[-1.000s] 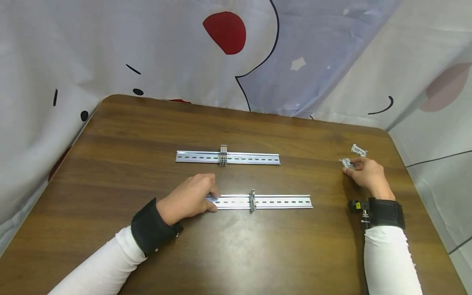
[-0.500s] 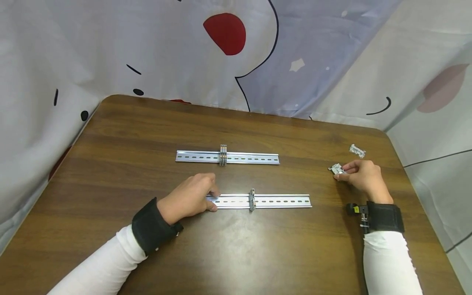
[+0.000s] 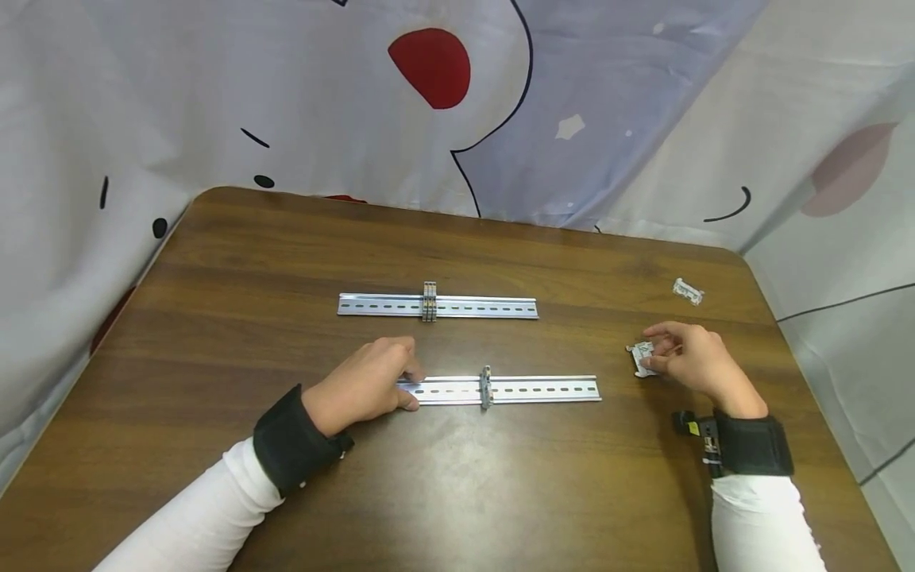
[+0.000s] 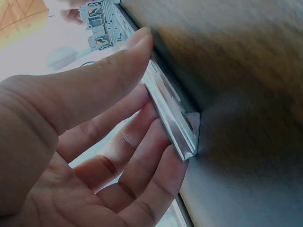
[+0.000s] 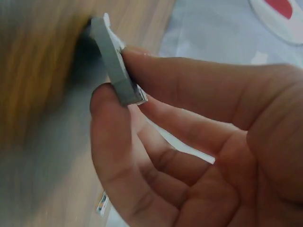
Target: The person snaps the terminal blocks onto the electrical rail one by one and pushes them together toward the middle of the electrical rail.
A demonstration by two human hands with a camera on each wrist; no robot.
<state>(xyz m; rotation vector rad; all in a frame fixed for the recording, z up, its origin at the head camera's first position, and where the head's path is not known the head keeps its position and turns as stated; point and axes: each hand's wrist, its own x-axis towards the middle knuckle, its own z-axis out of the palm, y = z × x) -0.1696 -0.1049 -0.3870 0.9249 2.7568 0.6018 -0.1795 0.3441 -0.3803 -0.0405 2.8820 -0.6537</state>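
Observation:
My left hand (image 3: 364,385) holds the left end of the nearer slotted metal DIN rail (image 3: 543,389), thumb on one edge and fingers along the other, as the left wrist view shows. Midway along that rail sits a grey terminal block (image 3: 486,388), also visible in the left wrist view beyond the thumb. To the right, my right hand (image 3: 696,361) pinches a loose grey terminal block (image 3: 642,360) between thumb and index finger. Seen edge-on in the right wrist view, this terminal block (image 5: 116,64) is held up with its far end free.
A second DIN rail (image 3: 486,307) lies farther back, carrying a small stack of terminal blocks (image 3: 429,302). One more loose terminal block (image 3: 688,291) lies behind my right hand. Printed curtains (image 3: 343,103) hang along the back and sides of the wooden table (image 3: 307,246).
My right hand has carried the terminal block left and towards me, away from the loose one, and the block has turned. My left hand stays on the rail.

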